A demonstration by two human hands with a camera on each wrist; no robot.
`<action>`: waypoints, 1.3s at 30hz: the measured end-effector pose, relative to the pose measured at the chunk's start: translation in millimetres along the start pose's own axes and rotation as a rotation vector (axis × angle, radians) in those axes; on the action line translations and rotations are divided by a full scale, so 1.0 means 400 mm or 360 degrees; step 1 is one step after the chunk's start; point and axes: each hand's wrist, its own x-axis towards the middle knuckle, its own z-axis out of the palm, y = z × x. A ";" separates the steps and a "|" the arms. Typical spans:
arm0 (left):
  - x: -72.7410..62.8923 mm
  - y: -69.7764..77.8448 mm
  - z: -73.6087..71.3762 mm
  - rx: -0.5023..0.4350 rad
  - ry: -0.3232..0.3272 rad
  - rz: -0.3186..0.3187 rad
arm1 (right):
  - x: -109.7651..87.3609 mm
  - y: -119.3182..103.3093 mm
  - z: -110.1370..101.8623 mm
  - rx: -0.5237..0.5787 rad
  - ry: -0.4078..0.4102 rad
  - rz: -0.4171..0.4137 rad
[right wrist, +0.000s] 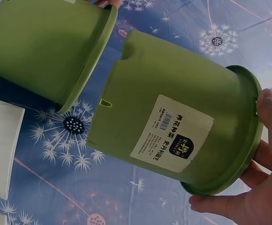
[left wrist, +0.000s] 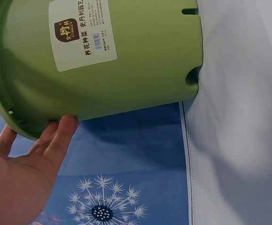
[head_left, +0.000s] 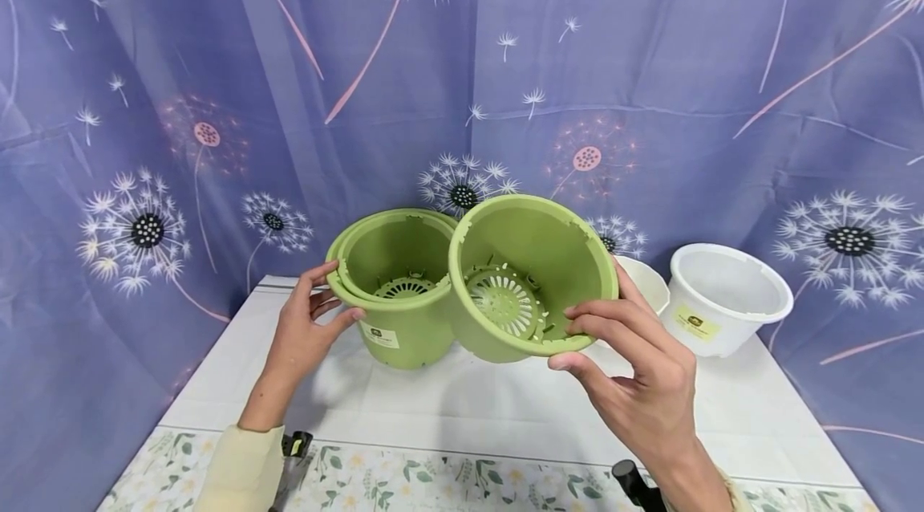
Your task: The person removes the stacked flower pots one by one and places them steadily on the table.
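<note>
A green flowerpot with a slotted bottom is tilted in the air, its mouth toward me. My right hand grips its rim, fingers inside and thumb outside; the right wrist view shows its label. To its left, another green flowerpot stands on the table, and a second rim inside it suggests a nested pot. My left hand holds that pot by the left side of its rim. In the left wrist view, fingertips touch just under the rim, near a white label.
A white flowerpot with a yellow label stands at the right back. Another white pot is partly hidden behind the raised green one. The table has a white cover and a floral front strip. A purple dandelion curtain hangs behind.
</note>
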 end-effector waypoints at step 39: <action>-0.001 0.003 0.000 0.0051 0.0010 0.0018 | -0.041 0.033 -0.064 0.0162 -0.0227 -0.0104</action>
